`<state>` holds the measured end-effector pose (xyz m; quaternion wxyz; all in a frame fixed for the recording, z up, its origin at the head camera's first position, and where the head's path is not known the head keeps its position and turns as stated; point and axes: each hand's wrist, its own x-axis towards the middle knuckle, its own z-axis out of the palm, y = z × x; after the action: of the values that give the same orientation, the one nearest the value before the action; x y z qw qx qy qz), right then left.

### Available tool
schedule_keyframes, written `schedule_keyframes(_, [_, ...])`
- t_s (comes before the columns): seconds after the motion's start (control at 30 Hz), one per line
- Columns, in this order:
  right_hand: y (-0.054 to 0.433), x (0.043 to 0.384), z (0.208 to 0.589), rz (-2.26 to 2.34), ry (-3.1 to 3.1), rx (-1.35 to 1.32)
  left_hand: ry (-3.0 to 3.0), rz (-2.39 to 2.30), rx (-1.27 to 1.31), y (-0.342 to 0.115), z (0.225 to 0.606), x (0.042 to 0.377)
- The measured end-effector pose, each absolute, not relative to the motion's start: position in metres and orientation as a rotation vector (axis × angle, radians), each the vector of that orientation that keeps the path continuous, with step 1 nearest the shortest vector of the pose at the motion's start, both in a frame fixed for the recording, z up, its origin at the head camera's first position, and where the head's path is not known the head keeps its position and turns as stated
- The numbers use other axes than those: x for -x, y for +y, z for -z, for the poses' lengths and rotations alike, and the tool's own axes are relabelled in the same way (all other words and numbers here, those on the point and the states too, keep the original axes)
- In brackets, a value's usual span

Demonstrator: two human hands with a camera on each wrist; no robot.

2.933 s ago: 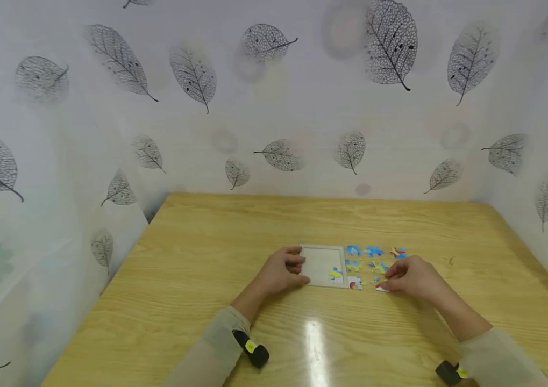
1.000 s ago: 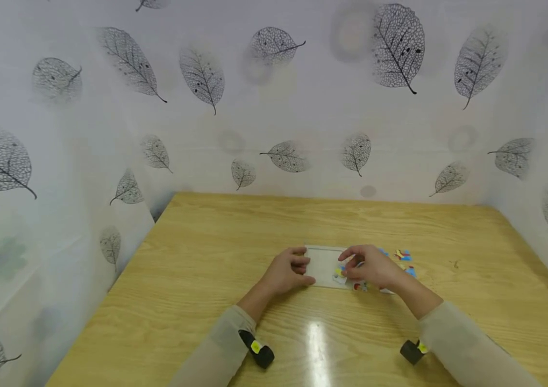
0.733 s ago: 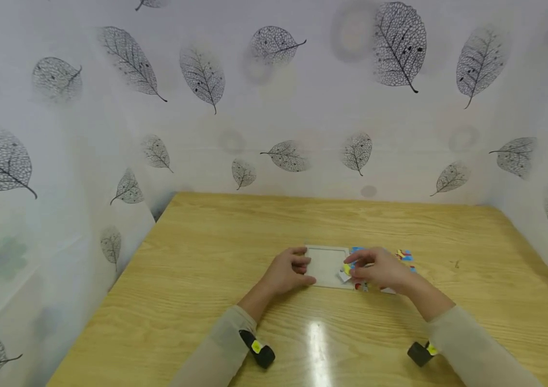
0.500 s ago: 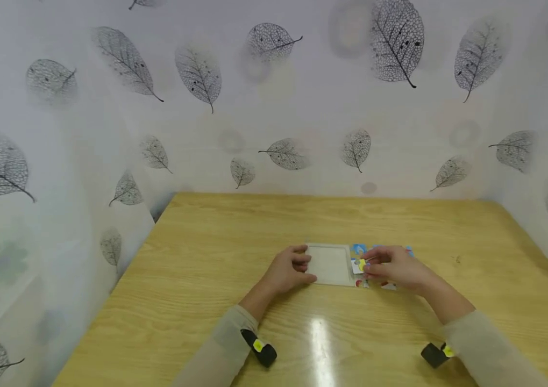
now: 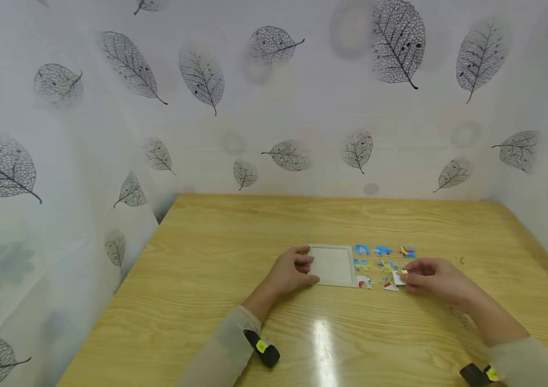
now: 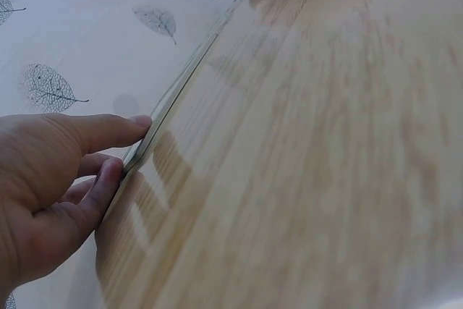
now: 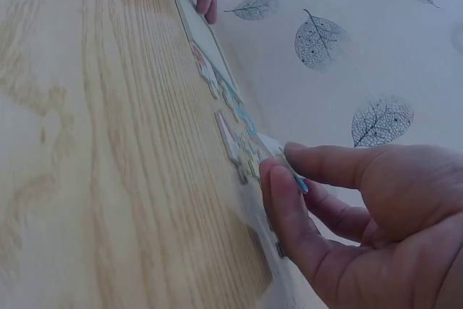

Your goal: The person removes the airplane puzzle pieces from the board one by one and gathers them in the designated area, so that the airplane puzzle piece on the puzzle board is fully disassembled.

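A pale square puzzle frame (image 5: 333, 265) lies flat on the table, its bare inside showing. My left hand (image 5: 289, 272) holds its left edge, with fingers near the far corner and thumb near the front one. Right of the frame, my right hand (image 5: 443, 279) pinches a white and yellow puzzle piece (image 5: 399, 277) between thumb and forefinger, tilted and raised off the table. In the right wrist view a blue bit of this piece (image 7: 300, 183) shows at the fingertips. Loose puzzle pieces (image 5: 382, 251) in blue, yellow, red and white lie in rough rows between frame and right hand.
The wooden table (image 5: 235, 231) runs back to a leaf-patterned curtain (image 5: 303, 107), which also hangs at both sides. Black wrist cameras (image 5: 268, 355) sit on both sleeves. A glare streak marks the table in front of the frame.
Earlier a yellow and white piece lay in the frame's lower right corner. My right hand has taken it out and carried it right, over the loose pieces. The left hand stays at the frame.
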<state>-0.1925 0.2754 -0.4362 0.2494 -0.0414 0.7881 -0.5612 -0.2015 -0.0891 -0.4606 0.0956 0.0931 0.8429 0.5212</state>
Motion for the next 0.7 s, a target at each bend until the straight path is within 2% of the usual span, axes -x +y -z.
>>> schedule_keyframes(0.37, [0.284, 0.185, 0.435, 1.416, 2.297, 0.029, 2.464, -1.565, -0.297, -0.094, 0.466, 0.202])
schedule_keyframes(0.7, [0.272, 0.185, 0.426, 0.999, 2.671, 0.053, 2.497, -1.530, -0.268, -0.094, 0.464, 0.204])
